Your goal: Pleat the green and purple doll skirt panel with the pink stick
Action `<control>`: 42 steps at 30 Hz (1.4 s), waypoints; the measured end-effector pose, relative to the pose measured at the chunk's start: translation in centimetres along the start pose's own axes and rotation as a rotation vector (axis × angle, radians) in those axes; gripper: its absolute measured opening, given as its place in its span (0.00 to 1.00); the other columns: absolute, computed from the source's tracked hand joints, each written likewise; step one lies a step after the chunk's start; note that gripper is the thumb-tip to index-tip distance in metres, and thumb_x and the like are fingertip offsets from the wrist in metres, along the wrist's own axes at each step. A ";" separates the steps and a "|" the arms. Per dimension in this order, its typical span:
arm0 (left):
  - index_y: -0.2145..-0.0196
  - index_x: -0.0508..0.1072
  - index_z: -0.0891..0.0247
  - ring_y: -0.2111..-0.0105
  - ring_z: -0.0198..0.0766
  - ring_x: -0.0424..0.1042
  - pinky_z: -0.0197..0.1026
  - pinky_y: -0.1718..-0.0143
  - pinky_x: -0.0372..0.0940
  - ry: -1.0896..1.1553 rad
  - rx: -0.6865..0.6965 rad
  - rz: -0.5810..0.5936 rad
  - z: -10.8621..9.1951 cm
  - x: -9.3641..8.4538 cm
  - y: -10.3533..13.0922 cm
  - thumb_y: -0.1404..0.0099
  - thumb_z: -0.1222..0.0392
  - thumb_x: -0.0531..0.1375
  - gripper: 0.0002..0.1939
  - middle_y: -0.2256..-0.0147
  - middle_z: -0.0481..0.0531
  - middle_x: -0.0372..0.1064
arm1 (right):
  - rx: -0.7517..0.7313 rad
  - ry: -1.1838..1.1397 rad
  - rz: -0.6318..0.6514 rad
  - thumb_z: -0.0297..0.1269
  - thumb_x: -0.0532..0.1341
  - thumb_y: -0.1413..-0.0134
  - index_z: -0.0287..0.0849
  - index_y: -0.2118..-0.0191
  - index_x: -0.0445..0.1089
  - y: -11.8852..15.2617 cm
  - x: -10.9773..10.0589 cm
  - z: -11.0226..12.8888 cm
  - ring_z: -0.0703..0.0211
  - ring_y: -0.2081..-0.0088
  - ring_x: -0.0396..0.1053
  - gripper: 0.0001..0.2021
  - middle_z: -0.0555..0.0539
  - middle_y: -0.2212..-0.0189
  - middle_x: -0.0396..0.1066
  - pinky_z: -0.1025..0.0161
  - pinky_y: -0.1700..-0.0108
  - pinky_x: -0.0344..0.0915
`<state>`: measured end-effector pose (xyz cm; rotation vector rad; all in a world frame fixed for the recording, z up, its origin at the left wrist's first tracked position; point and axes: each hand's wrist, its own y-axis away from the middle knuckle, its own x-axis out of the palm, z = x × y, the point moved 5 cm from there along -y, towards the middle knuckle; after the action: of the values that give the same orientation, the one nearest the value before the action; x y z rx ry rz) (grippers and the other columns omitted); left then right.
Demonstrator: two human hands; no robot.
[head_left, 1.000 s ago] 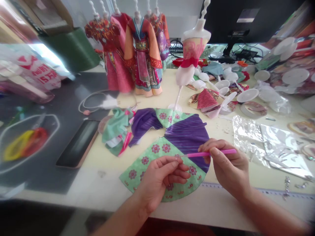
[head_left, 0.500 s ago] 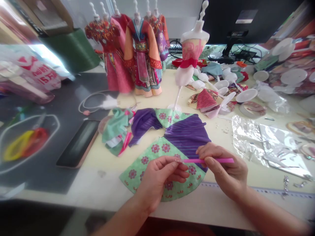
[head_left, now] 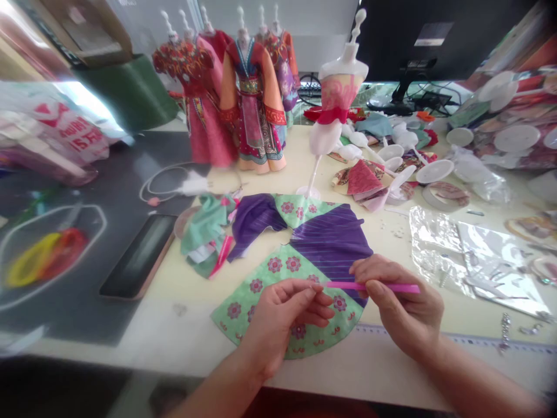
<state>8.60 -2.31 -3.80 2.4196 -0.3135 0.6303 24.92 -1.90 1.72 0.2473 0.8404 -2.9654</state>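
My right hand (head_left: 402, 305) grips a thin pink stick (head_left: 404, 288) between thumb and fingers and holds it level, its tip pointing left. That tip sits just beside the fingertips of my left hand (head_left: 287, 313). Thumb and forefinger of the left hand are pinched together; whatever is between them is too small to make out. Under both hands lies a round cloth piece of green floral panels (head_left: 274, 264) and purple striped panels (head_left: 333, 238). A teal doll garment (head_left: 204, 223) with pink trim lies at its left.
Dressed doll mannequins (head_left: 252, 98) and a bare-shouldered one (head_left: 343, 72) stand behind. A phone (head_left: 138, 255) and scissors (head_left: 47, 252) lie left. Clear plastic bags (head_left: 491, 255), a ruler (head_left: 461, 339), a tape roll (head_left: 446, 196) and a pile of doll stands (head_left: 435, 169) are right.
My right hand has drawn slightly to the right with the pink stick, so its tip is a little farther from my left fingertips. The left hand keeps its pinch.
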 end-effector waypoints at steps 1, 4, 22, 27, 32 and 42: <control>0.65 0.76 0.70 0.71 0.36 0.76 0.36 0.68 0.71 -0.002 0.000 0.002 0.0 0.0 0.0 0.41 0.57 0.65 0.11 0.69 0.56 0.76 | -0.007 -0.003 -0.010 0.23 0.55 0.42 0.42 0.63 0.69 0.0 0.0 0.0 0.60 0.69 0.66 0.09 0.49 0.73 0.66 0.54 0.60 0.66; 0.66 0.76 0.70 0.71 0.37 0.76 0.37 0.67 0.71 0.000 0.001 0.006 0.0 0.0 0.0 0.41 0.57 0.65 0.11 0.69 0.56 0.76 | -0.016 -0.006 -0.018 0.23 0.55 0.42 0.42 0.63 0.70 0.0 -0.1 0.1 0.60 0.69 0.67 0.09 0.50 0.73 0.66 0.55 0.59 0.65; 0.67 0.76 0.68 0.72 0.36 0.76 0.36 0.68 0.71 -0.057 0.060 -0.012 0.0 -0.1 0.1 0.41 0.57 0.65 0.10 0.70 0.55 0.76 | -0.077 0.065 0.063 0.20 0.56 0.46 0.41 0.63 0.69 0.0 0.2 0.7 0.59 0.69 0.67 0.10 0.49 0.73 0.66 0.53 0.61 0.67; 0.67 0.76 0.68 0.72 0.36 0.76 0.35 0.68 0.71 -0.061 0.061 -0.014 -0.1 -0.1 0.1 0.40 0.57 0.65 0.10 0.71 0.54 0.76 | -0.095 0.085 0.062 0.20 0.56 0.46 0.41 0.63 0.69 -0.1 0.2 0.8 0.59 0.69 0.67 0.10 0.48 0.72 0.67 0.53 0.62 0.68; 0.67 0.76 0.68 0.72 0.36 0.76 0.35 0.68 0.71 -0.064 0.064 -0.015 0.0 -0.1 0.2 0.40 0.57 0.65 0.10 0.70 0.54 0.76 | -0.105 0.095 0.058 0.20 0.56 0.47 0.41 0.63 0.69 0.0 0.2 0.9 0.58 0.69 0.68 0.10 0.48 0.72 0.67 0.53 0.63 0.68; 0.66 0.76 0.68 0.72 0.36 0.76 0.36 0.68 0.71 -0.070 0.059 -0.016 0.0 -0.2 0.1 0.41 0.56 0.65 0.11 0.70 0.55 0.76 | -0.106 0.102 0.050 0.19 0.56 0.47 0.40 0.62 0.69 0.0 0.1 0.9 0.58 0.67 0.68 0.11 0.48 0.71 0.67 0.54 0.61 0.68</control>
<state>8.40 -2.37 -3.81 2.5018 -0.3075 0.5563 24.70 -2.38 2.41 0.4104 0.9837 -2.8719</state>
